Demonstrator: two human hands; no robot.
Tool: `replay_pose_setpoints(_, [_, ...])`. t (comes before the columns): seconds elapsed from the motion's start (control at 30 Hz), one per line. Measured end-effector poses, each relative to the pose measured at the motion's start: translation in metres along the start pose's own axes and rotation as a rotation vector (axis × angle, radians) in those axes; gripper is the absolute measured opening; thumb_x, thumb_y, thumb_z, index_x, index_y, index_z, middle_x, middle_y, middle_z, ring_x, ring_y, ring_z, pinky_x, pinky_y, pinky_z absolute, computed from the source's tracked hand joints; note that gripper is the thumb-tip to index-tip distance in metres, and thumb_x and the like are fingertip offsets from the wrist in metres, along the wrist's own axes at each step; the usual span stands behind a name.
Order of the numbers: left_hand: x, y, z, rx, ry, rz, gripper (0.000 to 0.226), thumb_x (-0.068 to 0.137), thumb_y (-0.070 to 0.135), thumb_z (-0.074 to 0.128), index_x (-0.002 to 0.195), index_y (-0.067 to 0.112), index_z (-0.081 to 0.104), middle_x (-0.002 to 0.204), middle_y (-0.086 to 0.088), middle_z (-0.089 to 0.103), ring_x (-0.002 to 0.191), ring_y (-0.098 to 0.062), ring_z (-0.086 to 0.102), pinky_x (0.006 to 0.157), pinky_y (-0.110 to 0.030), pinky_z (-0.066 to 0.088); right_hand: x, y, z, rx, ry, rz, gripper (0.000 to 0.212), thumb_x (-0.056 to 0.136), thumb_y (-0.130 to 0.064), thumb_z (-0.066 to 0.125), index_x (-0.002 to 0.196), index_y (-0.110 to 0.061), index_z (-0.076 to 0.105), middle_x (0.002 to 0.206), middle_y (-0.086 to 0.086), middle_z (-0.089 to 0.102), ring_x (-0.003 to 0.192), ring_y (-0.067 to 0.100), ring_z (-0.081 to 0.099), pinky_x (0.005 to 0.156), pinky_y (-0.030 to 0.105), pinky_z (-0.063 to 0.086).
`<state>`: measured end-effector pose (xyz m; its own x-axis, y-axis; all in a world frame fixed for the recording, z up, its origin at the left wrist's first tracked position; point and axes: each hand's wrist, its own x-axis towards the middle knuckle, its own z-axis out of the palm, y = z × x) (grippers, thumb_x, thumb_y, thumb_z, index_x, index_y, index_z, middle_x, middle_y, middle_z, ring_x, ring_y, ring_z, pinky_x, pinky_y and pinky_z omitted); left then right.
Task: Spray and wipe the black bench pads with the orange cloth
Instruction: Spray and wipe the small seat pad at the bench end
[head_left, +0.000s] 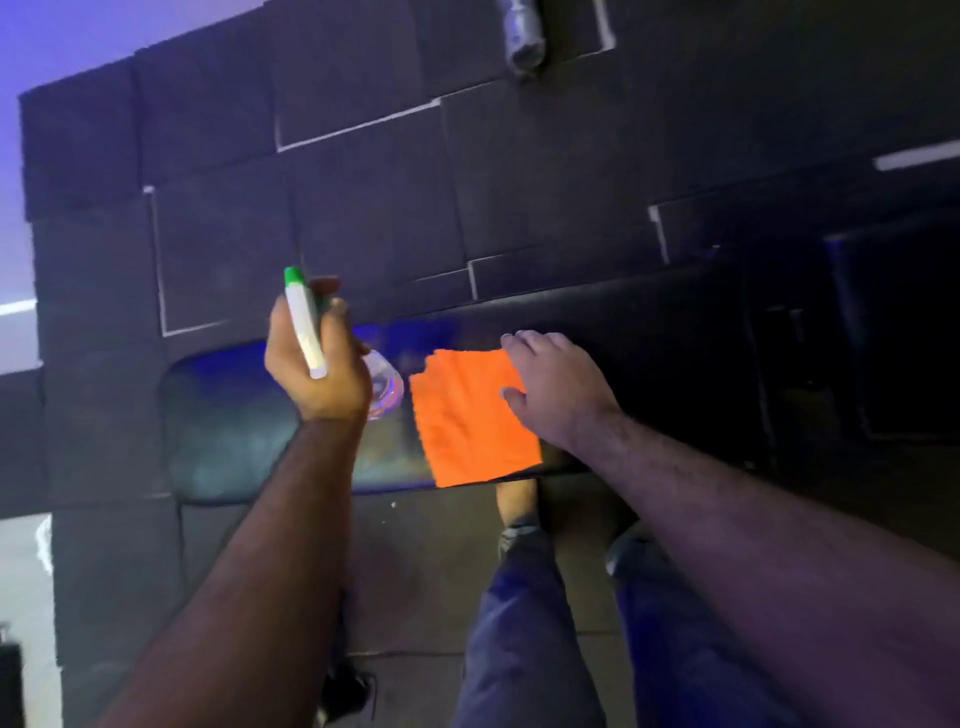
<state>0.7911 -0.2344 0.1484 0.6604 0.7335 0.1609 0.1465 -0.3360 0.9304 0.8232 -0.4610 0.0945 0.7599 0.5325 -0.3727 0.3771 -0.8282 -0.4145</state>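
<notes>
Left hand raised, fingers curled tight in grip, forearm extended. Right hand reached forward, palm down, fingers spread flat, thumb apart.

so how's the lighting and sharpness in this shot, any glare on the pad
Head view: dim room with a blue-violet cast, far right nearly black. The bench pad shows a blue sheen near the spray bottle held in the left hand. The orange cloth under the right hand reads bright. Slight motion blur; straight lines bow.
</notes>
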Motion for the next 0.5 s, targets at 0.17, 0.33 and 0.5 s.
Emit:
replay_pose_setpoints(0.17, [-0.001,-0.048,-0.048,-0.062,-0.017,-0.198,0.039,0.103,0.024,0.065,0.129,-0.005,0.065,0.110,-0.027,0.070,0.071,-0.032,0.067,0.065,-0.037,0.056,0.030,-0.049,0.019,-0.072,-0.107,0.233,0.090,0.079,-0.059,0.086,0.144,-0.014,0.043,0.137,0.012,0.053,0.123,0.035,0.052,0.094,0.046,0.052])
replay_pose_setpoints(0.33, [-0.019,-0.065,-0.086,0.227,-0.281,-0.216,0.074,0.088,0.045,0.085,0.152,0.028,0.052,0.126,0.043,0.064,0.118,0.006,0.068,0.099,-0.017,0.054,0.050,-0.061,0.018,-0.137,-0.193,0.252,0.058,0.076,-0.043,0.091,0.123,-0.021,0.065,0.128,0.006,0.056,0.122,0.031,0.051,0.096,0.044,0.053])
replay_pose_setpoints(0.5, [-0.021,-0.054,-0.098,0.625,-0.390,-0.397,0.120,0.065,0.074,0.086,0.163,0.031,0.031,0.129,0.017,0.072,0.114,-0.014,0.072,0.093,-0.031,0.056,0.049,-0.068,0.013,0.010,-0.277,0.257,0.025,0.079,-0.004,0.068,0.098,-0.020,0.067,0.109,0.006,0.069,0.099,0.030,0.066,0.071,0.032,0.052])
